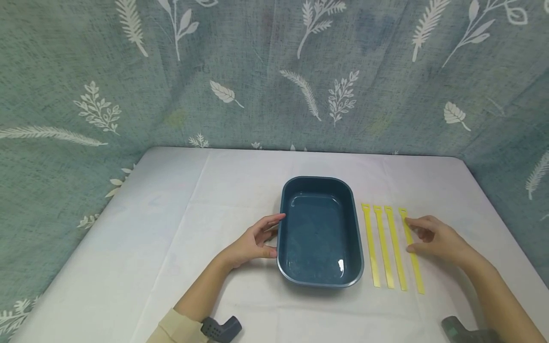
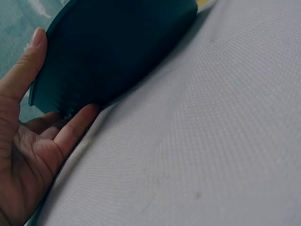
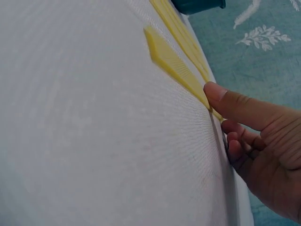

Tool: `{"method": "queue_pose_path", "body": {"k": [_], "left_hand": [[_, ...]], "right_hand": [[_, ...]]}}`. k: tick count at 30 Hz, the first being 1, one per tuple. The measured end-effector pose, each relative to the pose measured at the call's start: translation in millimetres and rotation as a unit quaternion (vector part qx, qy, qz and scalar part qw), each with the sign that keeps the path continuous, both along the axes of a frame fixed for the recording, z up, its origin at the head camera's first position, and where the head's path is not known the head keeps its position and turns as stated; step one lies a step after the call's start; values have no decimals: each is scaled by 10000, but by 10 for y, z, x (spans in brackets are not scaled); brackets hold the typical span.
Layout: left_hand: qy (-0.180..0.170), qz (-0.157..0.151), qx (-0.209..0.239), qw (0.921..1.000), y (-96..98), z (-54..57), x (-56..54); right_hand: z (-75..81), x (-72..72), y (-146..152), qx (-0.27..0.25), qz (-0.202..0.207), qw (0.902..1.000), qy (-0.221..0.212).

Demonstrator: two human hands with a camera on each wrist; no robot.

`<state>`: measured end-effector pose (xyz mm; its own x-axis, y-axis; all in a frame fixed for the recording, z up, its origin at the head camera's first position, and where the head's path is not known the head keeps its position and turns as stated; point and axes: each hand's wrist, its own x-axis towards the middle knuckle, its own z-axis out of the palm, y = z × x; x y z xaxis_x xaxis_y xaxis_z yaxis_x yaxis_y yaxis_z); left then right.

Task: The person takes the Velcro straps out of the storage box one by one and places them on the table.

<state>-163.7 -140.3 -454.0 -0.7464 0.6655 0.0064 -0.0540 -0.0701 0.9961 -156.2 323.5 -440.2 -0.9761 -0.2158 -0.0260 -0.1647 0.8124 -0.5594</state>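
A deep blue rectangular dish (image 1: 318,247) with rounded corners stands on the white-covered table, its inside bare. At its left wall is my left hand (image 1: 253,242), thumb and fingertips touching the outside. In the left wrist view the thumb (image 2: 35,52) lies along the dish wall, with a finger low near its base. Several flat yellow strips, each with a holed far end, lie side by side right of the dish. My right hand (image 1: 439,240) reaches the rightmost strip (image 1: 414,262), thumb and forefinger apart at its right edge. The other fingers curl loosely beneath.
The remaining yellow strips (image 1: 383,247) lie between the dish and the rightmost strip. A green-blue curtain (image 1: 257,95) with white leaf prints hangs behind the table (image 1: 128,267). Dark wrist-worn devices (image 1: 220,328) show at both forearms.
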Motion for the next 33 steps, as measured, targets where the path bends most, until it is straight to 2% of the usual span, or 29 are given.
{"method": "queue_pose_path", "body": {"k": [7,15,20,26,29,31,33], "left_hand": [[45,-31,4,10000,-14,-9,-23],[66,-94,58,9999,6,-23,-49],[138,-75,50,9999,-41,-31,-38],[117,-33,425,9990,-152,-22,43],[371,25,588,9976,-177,41,85],[801,132,546,9952,-179,101,104],[1321,308,323,9902,-176,163,123]], "right_hand": [[6,-31,-4,54,89,9998,-171],[18,-23,9,-8,-66,9995,-321],[73,12,-23,-449,140,9989,91],[165,58,-175,-1279,690,9879,550],[224,85,-261,-1518,893,9814,762],[264,107,-320,-1650,1023,9768,909],[306,133,-383,-1690,1180,9724,1088]]}}
